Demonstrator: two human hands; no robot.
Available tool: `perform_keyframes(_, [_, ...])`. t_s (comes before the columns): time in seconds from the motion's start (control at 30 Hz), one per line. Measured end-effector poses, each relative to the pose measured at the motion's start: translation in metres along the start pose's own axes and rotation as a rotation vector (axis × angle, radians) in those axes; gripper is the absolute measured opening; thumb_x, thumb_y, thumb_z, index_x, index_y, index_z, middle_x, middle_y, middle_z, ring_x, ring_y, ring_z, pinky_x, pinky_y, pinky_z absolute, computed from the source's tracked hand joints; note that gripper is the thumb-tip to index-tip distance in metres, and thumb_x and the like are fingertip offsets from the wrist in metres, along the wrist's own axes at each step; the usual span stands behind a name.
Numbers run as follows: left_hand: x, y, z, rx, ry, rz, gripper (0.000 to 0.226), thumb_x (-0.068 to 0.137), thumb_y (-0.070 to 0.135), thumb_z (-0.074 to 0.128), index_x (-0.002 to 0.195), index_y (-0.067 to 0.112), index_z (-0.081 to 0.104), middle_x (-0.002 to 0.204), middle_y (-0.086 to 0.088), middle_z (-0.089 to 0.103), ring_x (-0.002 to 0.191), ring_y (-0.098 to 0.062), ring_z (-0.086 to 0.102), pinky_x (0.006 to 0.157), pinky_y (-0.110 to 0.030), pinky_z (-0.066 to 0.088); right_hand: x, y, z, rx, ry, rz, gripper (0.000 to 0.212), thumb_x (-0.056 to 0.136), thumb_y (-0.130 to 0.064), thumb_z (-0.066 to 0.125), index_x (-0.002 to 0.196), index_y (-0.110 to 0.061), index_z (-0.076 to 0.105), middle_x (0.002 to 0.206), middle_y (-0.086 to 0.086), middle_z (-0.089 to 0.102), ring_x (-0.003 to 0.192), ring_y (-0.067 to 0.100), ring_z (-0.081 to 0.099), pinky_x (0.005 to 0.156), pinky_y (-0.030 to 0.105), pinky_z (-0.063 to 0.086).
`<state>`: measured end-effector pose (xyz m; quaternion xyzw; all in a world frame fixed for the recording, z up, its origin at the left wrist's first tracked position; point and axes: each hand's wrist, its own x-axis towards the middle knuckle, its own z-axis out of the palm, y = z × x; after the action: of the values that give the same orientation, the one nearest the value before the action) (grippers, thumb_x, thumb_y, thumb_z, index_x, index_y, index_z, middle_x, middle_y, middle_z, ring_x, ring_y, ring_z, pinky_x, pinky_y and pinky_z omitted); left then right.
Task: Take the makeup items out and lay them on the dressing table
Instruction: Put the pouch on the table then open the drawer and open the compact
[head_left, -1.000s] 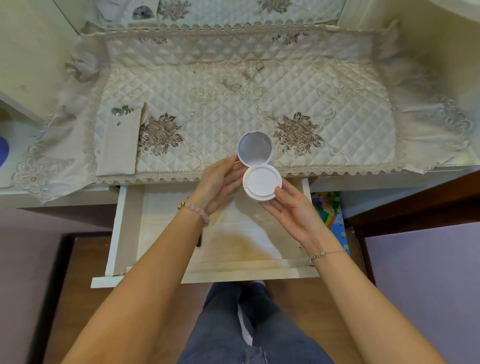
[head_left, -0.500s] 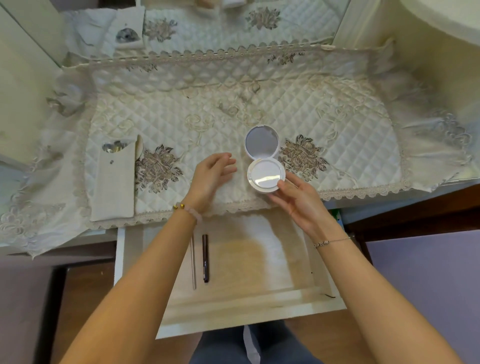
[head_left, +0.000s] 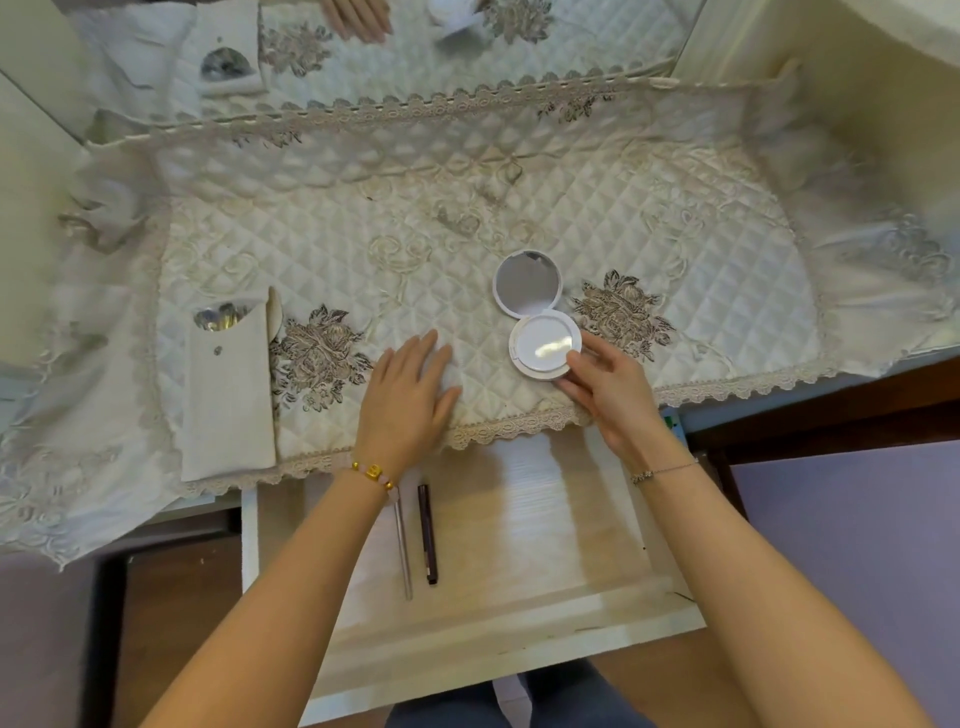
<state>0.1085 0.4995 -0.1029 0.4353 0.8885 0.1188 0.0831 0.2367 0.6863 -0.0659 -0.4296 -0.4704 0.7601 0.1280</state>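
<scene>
1. My right hand (head_left: 608, 395) pinches the near right rim of the open compact (head_left: 543, 345), which sits on the table cloth (head_left: 675, 291).
2. My left hand (head_left: 408, 400) lies flat and empty, fingers spread, left of it.
3. Two pencils (head_left: 427, 535) lie in the drawer (head_left: 545, 613), long axes near-to-far, just near of my left wrist, the closer hand.

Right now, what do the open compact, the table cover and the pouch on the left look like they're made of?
The compact looks like glossy white plastic: a glare streak crosses its base, and a mirror sits in the lid. The table cover seems satin-like quilted fabric, with a diamond-stitched sheen and lace edging. The pouch looks like matte woven cloth, perhaps linen; no shine.
</scene>
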Motion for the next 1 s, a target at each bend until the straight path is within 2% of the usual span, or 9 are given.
perform_keyframes(0.1, [-0.002, -0.002, 0.002, 0.001, -0.002, 0.001, 0.058, 0.092, 0.045, 0.026, 0.136, 0.011, 0.042, 0.147, -0.012, 0.036, 0.136, -0.028, 0.031, 0.112, -0.046, 0.021, 0.000, 0.004, 0.000, 0.025, 0.070, -0.025, 0.038, 0.092, 0.002, 0.050, 0.129, -0.003, 0.049, 0.101, 0.005, 0.063, 0.095, 0.017, 0.063, 0.075, 0.023, 0.058])
perform_keyframes(0.23, [-0.001, -0.001, 0.002, -0.002, -0.001, 0.001, 0.058, 0.092, 0.046, 0.026, 0.137, 0.012, 0.041, 0.148, -0.011, 0.036, 0.137, -0.027, 0.030, 0.113, -0.046, 0.021, 0.005, 0.002, -0.003, 0.107, 0.141, -0.028, 0.040, 0.092, 0.001, 0.050, 0.131, -0.002, 0.046, 0.106, 0.011, 0.062, 0.098, 0.020, 0.064, 0.076, 0.025, 0.058])
perform_keyframes(0.47, [0.003, 0.005, -0.002, -0.004, 0.004, 0.002, 0.059, 0.091, 0.045, 0.025, 0.138, 0.012, 0.039, 0.148, -0.011, 0.035, 0.137, -0.028, 0.029, 0.113, -0.046, 0.018, 0.020, -0.017, -0.016, 0.087, 0.204, -0.046, 0.038, 0.092, 0.000, 0.051, 0.130, -0.002, 0.048, 0.112, 0.013, 0.060, 0.099, 0.021, 0.062, 0.072, 0.022, 0.058])
perform_keyframes(0.67, [0.018, 0.021, -0.002, 0.005, -0.020, 0.057, 0.059, 0.091, 0.045, 0.025, 0.138, 0.013, 0.039, 0.147, -0.010, 0.037, 0.137, -0.028, 0.029, 0.113, -0.046, 0.018, 0.026, -0.024, -0.035, 0.082, 0.240, -0.045, 0.037, 0.091, -0.002, 0.054, 0.128, -0.004, 0.050, 0.113, 0.011, 0.061, 0.099, 0.020, 0.063, 0.078, 0.025, 0.057])
perform_keyframes(0.77, [0.023, 0.028, 0.000, 0.017, -0.029, 0.078, 0.059, 0.090, 0.045, 0.026, 0.137, 0.013, 0.041, 0.146, -0.011, 0.039, 0.136, -0.029, 0.031, 0.112, -0.046, 0.018, 0.028, -0.024, -0.043, -0.011, 0.286, -0.071, 0.035, 0.088, -0.004, 0.060, 0.122, -0.004, 0.056, 0.109, 0.011, 0.064, 0.100, 0.021, 0.064, 0.081, 0.026, 0.056])
perform_keyframes(0.83, [0.024, 0.032, 0.000, 0.018, -0.028, 0.075, 0.059, 0.089, 0.044, 0.026, 0.136, 0.013, 0.041, 0.145, -0.011, 0.039, 0.136, -0.029, 0.031, 0.112, -0.046, 0.018, 0.031, -0.022, -0.047, -0.104, 0.311, -0.108, 0.034, 0.086, -0.007, 0.062, 0.120, -0.005, 0.059, 0.102, 0.006, 0.066, 0.094, 0.017, 0.065, 0.081, 0.025, 0.056])
perform_keyframes(0.9, [0.023, 0.034, 0.001, 0.016, -0.023, 0.066, 0.058, 0.089, 0.044, 0.027, 0.135, 0.012, 0.042, 0.145, -0.012, 0.039, 0.135, -0.029, 0.032, 0.111, -0.047, 0.020, 0.034, -0.019, -0.049, -0.216, 0.348, -0.151, 0.031, 0.084, -0.010, 0.065, 0.115, -0.010, 0.064, 0.095, 0.000, 0.068, 0.088, 0.015, 0.066, 0.084, 0.031, 0.056])
perform_keyframes(1.0, [0.022, 0.035, 0.001, 0.025, -0.022, 0.064, 0.057, 0.089, 0.043, 0.028, 0.133, 0.011, 0.046, 0.143, -0.013, 0.042, 0.133, -0.031, 0.036, 0.108, -0.049, 0.025, 0.036, -0.016, -0.050, -0.356, 0.395, -0.176, 0.029, 0.081, -0.015, 0.068, 0.110, -0.016, 0.068, 0.095, 0.000, 0.070, 0.092, 0.018, 0.066, 0.089, 0.039, 0.053])
